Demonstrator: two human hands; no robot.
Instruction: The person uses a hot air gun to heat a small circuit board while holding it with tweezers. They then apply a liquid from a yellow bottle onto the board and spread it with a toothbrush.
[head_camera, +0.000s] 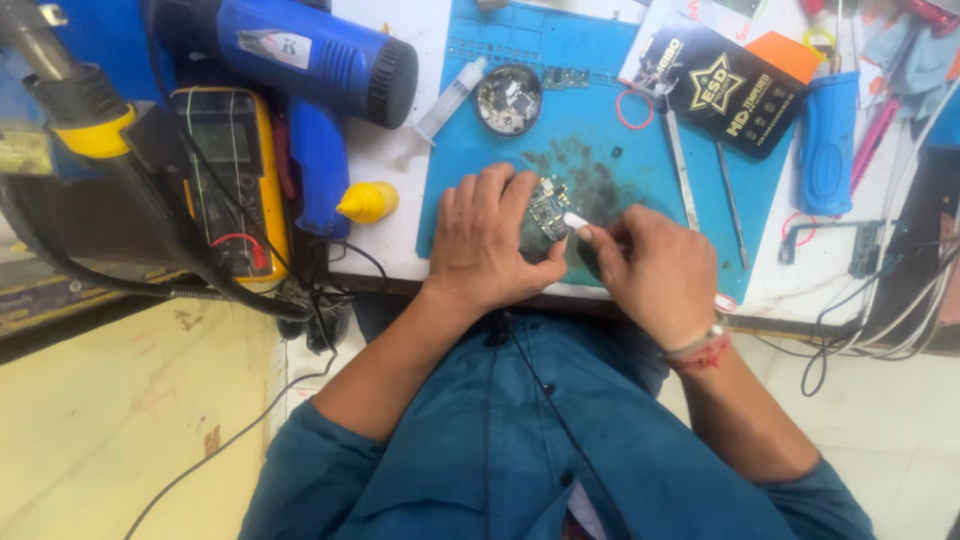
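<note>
Teal sleeves (560, 450) lowest in frame, both hands up on blue mat (480, 150), working small circuit board (549, 208).

Left hand (490, 245) curled tight round board's left side, pinning it near mat's front edge. Right hand (655, 270) fingers pinched shut on small white tip (577, 221), pressed to board's right edge; whether swab or tool, couldn't tell. Looked mid-job: dark smears on mat behind board, round dish of loose parts (508, 100) further back, metal tweezers (680, 160) lying unused right of board. Blue heat gun (300, 60) and yellow multimeter (225, 180) parked off mat's left side.
</note>
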